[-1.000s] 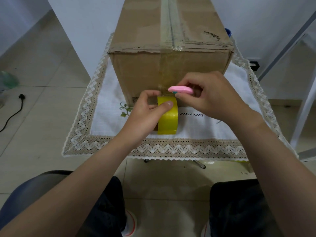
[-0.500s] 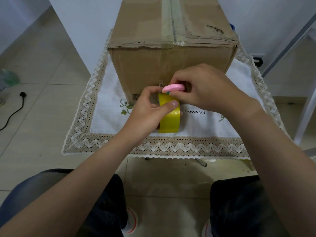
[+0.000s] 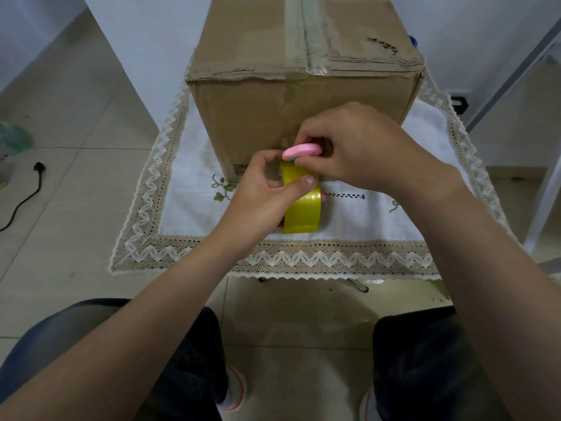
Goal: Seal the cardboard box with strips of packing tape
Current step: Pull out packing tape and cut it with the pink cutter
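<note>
Cardboard box (image 3: 273, 95) sits on a white lace-edged cloth (image 3: 188, 189) over a small table, flaps closed, a strip of clear tape (image 3: 299, 31) running down the top centre seam and over the near edge onto the front face. Left hand (image 3: 258, 202) grips a yellow tape roll (image 3: 302, 205) standing on edge on the cloth just in front of the box's lower front face, thumb pressed on the roll's top, fingers curled behind it. Right hand (image 3: 358, 150) closed around a small pink cutter (image 3: 302, 150), pinched between thumb and fingers, held right above the roll and against the box front where the tape leaves the roll. Blade not visible, can't tell if it touches the tape. Both forearms reach in from the bottom, knees in dark trousers below, tiled floor around, black power plug (image 3: 39, 168) on the floor at left
</note>
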A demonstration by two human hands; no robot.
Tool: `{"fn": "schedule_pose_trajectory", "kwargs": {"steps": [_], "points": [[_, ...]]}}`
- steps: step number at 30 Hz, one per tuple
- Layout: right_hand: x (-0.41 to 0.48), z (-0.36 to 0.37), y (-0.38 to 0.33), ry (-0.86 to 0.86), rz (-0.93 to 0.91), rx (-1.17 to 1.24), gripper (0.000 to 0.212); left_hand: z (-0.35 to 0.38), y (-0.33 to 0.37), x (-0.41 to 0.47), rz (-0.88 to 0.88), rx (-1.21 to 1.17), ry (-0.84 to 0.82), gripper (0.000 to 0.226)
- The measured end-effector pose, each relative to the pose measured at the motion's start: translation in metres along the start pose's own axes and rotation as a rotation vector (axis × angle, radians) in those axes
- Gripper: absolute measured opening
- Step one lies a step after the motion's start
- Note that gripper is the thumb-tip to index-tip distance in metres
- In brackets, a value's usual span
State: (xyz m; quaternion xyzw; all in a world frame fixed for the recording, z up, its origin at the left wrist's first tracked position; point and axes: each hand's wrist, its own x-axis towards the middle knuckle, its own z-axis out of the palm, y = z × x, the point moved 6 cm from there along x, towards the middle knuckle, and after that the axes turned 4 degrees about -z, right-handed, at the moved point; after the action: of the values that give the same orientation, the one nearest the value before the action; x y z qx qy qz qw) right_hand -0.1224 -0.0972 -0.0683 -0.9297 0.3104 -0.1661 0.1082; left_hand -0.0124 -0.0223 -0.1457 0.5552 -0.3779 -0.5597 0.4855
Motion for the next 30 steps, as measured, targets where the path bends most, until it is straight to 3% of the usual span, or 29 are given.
{"fn": "schedule_pose_trajectory", "kwargs": {"steps": [16, 24, 30], "points": [[0.0065, 0.0053, -0.0052, -0.03, -0.001, 0.005, 0.043, -0.0061, -0.0059, 0.0052, 0.005, 0.126, 0.052, 0.048], [0.0079, 0.0048, -0.0031, -0.056, -0.029, -0.008, 0.017, -0.0053, -0.0057, 0.0048, -0.005, 0.136, 0.061, 0.05], [0.0048, 0.0017, -0.0001, -0.037, -0.046, -0.001, 0.018, -0.0039, -0.0048, 0.0045, -0.009, 0.119, 0.047, 0.044]]}}
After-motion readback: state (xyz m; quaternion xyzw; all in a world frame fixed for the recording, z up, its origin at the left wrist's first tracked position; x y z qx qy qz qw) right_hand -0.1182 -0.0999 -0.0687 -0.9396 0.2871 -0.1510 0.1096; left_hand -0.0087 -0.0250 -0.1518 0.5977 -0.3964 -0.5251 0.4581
